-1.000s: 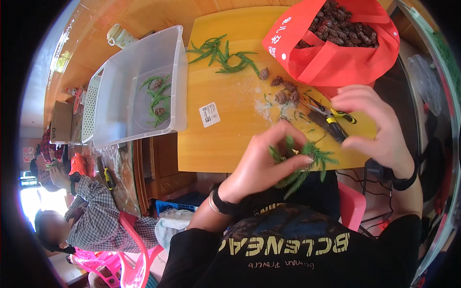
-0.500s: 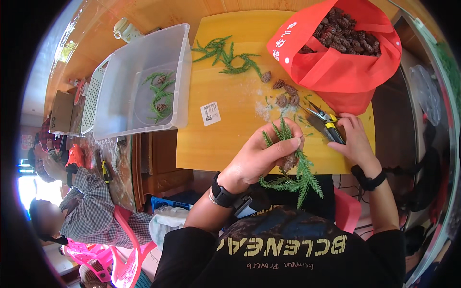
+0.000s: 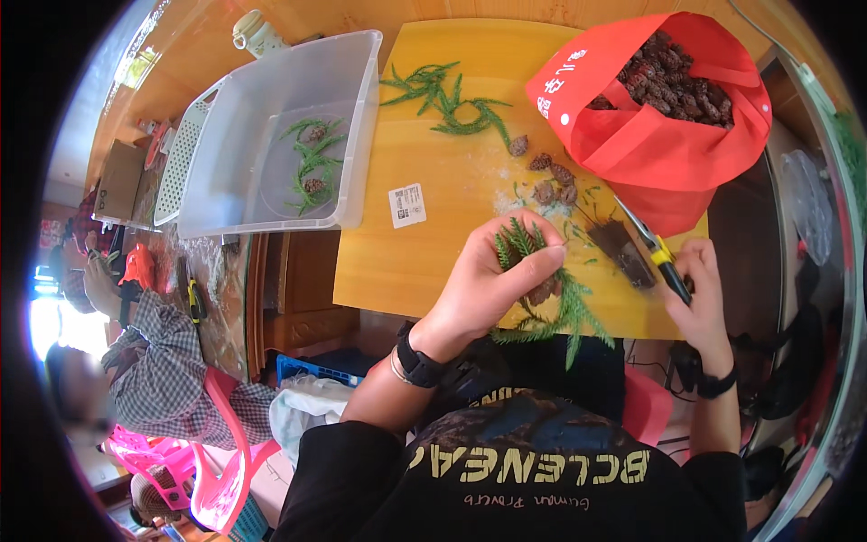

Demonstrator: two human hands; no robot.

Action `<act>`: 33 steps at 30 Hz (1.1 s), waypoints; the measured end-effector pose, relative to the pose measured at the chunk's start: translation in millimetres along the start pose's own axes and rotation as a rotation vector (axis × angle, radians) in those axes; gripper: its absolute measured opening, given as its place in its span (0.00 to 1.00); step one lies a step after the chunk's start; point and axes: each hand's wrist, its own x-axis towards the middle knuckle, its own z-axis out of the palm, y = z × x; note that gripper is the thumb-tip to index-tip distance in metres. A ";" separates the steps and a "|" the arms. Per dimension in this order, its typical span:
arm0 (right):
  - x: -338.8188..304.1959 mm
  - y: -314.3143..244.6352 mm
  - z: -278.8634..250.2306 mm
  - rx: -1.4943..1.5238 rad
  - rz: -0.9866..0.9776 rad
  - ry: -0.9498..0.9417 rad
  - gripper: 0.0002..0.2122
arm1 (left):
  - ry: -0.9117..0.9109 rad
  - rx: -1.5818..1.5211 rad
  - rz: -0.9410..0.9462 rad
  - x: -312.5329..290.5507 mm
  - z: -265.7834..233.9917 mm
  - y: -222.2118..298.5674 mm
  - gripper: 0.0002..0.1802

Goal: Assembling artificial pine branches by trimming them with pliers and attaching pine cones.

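Pinched between the thumb and fingers of my left hand (image 3: 488, 275) is a green artificial pine sprig (image 3: 578, 318), its needles hanging below. A brown pine cone (image 3: 542, 291) sits among its needles, partly covered by my thumb. My right hand (image 3: 700, 294) grips the black-and-yellow handles of a pair of pliers (image 3: 665, 257), whose jaws point away from me to the left. Loose pine cones (image 3: 553, 188) lie beyond my left hand. A dark, elongated bundle (image 3: 623, 253) lies beside the pliers; I cannot make out its kind.
A red bag (image 3: 668, 154) full of pine cones stands at the far right of the yellow table (image 3: 433, 271). More sprigs (image 3: 452, 104) lie at the back near a white label (image 3: 407, 206). The clear bin (image 3: 361, 172) at left holds decorated sprigs. Another person (image 3: 163, 361) sits at far left.
My right hand has closed round the pliers' handles and shifted them right and toward me, uncovering the dark bundle. My left hand keeps its hold on the sprig. The view has shifted slightly.
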 end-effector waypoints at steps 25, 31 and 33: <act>29.9 -34.1 2.3 0.174 -0.459 -0.226 0.11 | -0.319 -0.527 -0.254 -9.0 0.7 2.4 0.12; 28.9 -36.5 3.7 0.187 -0.459 -0.223 0.11 | -0.332 -0.508 -0.301 -11.1 0.8 3.8 0.12; 28.4 -36.3 3.7 0.196 -0.455 -0.225 0.11 | -0.359 -0.513 -0.290 -10.3 0.7 2.7 0.13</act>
